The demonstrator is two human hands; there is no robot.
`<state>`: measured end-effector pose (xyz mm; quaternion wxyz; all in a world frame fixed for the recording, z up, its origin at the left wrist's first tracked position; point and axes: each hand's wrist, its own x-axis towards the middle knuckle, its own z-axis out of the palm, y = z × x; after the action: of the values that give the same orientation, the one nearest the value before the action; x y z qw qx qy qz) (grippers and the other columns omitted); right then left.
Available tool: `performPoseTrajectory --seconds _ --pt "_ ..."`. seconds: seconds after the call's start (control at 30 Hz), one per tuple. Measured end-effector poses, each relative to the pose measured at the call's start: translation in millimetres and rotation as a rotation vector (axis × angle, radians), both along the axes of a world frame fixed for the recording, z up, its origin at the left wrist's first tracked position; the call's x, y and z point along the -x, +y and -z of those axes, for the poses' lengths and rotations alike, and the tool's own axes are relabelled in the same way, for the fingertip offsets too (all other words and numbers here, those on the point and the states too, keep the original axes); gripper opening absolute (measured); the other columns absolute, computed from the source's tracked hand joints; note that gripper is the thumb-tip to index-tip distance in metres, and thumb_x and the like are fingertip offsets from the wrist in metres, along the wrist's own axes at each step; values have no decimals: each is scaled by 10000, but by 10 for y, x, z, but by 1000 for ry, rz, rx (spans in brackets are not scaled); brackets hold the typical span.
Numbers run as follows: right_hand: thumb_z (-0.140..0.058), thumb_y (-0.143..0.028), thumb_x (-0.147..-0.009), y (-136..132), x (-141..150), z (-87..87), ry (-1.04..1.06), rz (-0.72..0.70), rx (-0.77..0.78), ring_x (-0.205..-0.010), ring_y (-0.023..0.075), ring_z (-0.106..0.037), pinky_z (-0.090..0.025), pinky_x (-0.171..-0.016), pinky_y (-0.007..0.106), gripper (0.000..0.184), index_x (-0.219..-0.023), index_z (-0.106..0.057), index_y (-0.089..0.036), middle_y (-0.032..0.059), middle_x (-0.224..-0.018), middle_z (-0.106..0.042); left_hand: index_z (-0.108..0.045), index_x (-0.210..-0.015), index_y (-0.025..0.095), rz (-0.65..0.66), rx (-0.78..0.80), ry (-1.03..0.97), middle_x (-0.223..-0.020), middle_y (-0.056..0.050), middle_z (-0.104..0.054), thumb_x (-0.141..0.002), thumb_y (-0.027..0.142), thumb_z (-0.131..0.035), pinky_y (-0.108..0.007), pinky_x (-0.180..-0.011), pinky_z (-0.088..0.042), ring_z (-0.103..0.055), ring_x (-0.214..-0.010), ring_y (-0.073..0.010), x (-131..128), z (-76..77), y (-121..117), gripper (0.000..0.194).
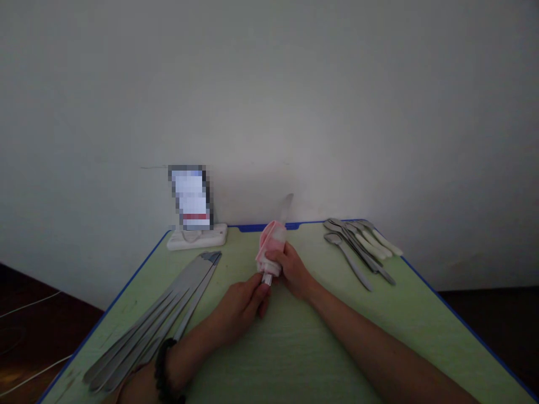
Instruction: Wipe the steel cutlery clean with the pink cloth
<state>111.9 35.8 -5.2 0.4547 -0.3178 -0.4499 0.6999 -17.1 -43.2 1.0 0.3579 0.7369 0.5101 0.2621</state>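
Note:
Above the middle of the table, a table knife (287, 207) points up and away from me, its blade tip showing beyond a folded pink-and-white cloth (272, 247). My left hand (246, 300) pinches the metal handle end just below the cloth. Wrapped around the cloth from the right is my right hand (292, 269), its thumb pressed on the front. The middle of the knife is hidden inside the cloth. Left of my left hand lie several metal knives (168, 308), fanned out and partly covered by my forearm. Right of my right hand rests a metal spoon (348, 261).
More spoons, several with white handles (377, 241), lie at the table's back right. A phone with a blurred screen (191, 196) leans upright on a white stand (197, 238) at the back left. The green table (320, 348) has a blue edge and meets a plain wall (269, 101).

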Motion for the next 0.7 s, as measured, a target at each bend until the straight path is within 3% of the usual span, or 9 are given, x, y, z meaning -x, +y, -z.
performPoseTrajectory --seconds 0.2,0.37,0.7 --pt "-609 -413 -718 -15 19 13 -217 80 -110 -377 83 -427 -327 -340 216 317 -898 -502 -176 -36 -587 -547 -484 -797 189 -40 11 -38 -569 32 -534 -947 370 -260 -230 -593 -385 -506 -545 -128 -1 44 28 325" --pt "-604 -383 -719 -40 52 26 -354 273 -261 -613 121 -515 -426 -533 241 293 -891 -527 -159 21 -756 -583 -487 -760 192 -59 29 -51 -520 35 -537 -940 366 -278 -233 -589 -387 -514 -522 -130 -9 36 34 327" --pt "-626 -428 -706 -104 51 10 -394 145 -349 -738 167 -546 -444 -651 294 388 -966 -526 -157 49 -842 -603 -474 -621 201 -106 14 -103 -530 12 -544 -935 375 -266 -243 -612 -395 -518 -540 -134 6 84 37 414"
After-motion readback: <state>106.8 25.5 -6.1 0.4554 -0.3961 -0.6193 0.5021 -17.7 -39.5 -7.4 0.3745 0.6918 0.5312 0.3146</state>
